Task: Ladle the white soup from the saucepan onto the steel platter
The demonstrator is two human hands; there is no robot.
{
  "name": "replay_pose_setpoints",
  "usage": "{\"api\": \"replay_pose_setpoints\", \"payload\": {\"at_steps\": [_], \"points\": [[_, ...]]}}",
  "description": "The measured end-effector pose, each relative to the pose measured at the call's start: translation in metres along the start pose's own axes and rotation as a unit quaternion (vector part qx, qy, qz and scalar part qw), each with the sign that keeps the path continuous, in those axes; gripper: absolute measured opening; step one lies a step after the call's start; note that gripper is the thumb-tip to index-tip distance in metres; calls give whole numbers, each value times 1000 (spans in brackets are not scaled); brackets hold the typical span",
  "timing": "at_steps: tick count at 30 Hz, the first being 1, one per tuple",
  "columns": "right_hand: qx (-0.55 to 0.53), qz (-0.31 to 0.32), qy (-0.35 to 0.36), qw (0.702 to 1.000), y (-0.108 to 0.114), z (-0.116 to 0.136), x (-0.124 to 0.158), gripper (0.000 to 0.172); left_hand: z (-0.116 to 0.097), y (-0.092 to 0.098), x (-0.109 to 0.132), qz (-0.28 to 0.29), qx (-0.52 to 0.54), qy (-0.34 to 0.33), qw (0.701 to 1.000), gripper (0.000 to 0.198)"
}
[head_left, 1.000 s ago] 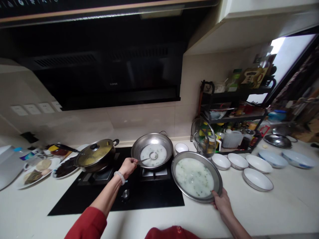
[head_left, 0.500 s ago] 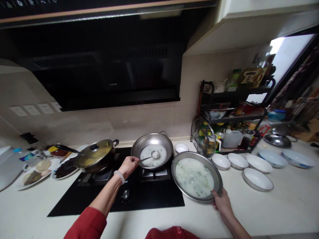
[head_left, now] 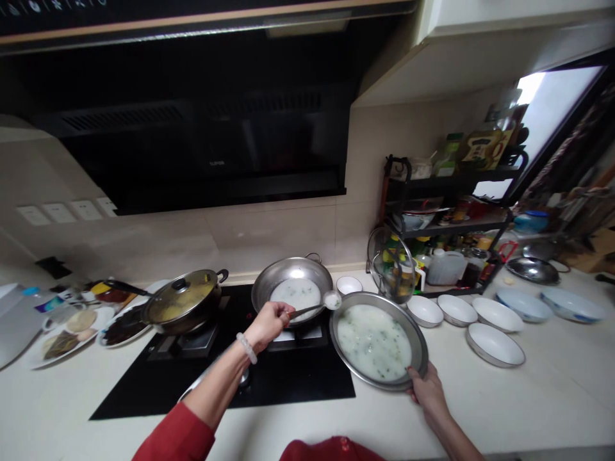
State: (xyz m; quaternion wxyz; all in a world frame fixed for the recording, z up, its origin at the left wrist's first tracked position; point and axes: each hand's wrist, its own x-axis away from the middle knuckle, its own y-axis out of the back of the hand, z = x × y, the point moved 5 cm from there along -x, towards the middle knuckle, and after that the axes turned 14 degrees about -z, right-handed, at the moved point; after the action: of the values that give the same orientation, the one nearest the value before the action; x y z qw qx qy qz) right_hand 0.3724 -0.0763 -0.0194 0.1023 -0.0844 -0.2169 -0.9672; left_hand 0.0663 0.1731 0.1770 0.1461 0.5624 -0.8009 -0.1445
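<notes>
My left hand [head_left: 270, 325] is closed around the handle of a ladle [head_left: 332, 299], whose bowl carries some of the white soup. That bowl hangs over the gap between a steel wok [head_left: 269, 282] on the right burner and a round metal basin [head_left: 419, 320]. White liquid with green bits lies in the wok. The basin holds more of this white soup [head_left: 375, 342], thick with chopped greens. My right hand [head_left: 426, 389] grips the basin's right front rim, thumb on top and fingers beneath.
A lidded pan [head_left: 185, 301] sits on the left burner of the black hob [head_left: 307, 384]. White bowls [head_left: 496, 344] and a small bowl [head_left: 349, 285] stand on the counter. Behind them are a glass lid [head_left: 391, 266] and a spice rack [head_left: 456, 224]. Food plates [head_left: 100, 317] lie at left.
My left hand has moved right, lifting the ladle out of the wok and carrying its filled bowl toward the basin. My right hand and the basin stay nearly in place.
</notes>
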Motion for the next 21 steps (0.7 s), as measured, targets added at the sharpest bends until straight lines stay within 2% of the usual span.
{"api": "replay_pose_setpoints", "payload": {"at_steps": [5,9,12,15,17,19,21], "points": [[-9,4,0,1000,-1,-1,0,63,3,-40,16,37,-97,-115,988,20],[-14,-2,6,1000,0,4,4,61,6,-66,34,33,-180,-235,955,28],[-19,-2,6,1000,2,8,8,59,12,-82,48,74,-226,-307,921,34],[-14,-2,-2,1000,2,9,8,59,21,-89,56,111,-288,-344,887,49],[-11,-1,-1,1000,2,8,7,60,24,-88,57,119,-300,-351,879,57],[-12,0,5,1000,1,7,6,59,21,-84,55,110,-259,-350,894,52],[-17,1,9,1000,1,6,5,59,16,-76,49,76,-186,-326,924,39]]}}
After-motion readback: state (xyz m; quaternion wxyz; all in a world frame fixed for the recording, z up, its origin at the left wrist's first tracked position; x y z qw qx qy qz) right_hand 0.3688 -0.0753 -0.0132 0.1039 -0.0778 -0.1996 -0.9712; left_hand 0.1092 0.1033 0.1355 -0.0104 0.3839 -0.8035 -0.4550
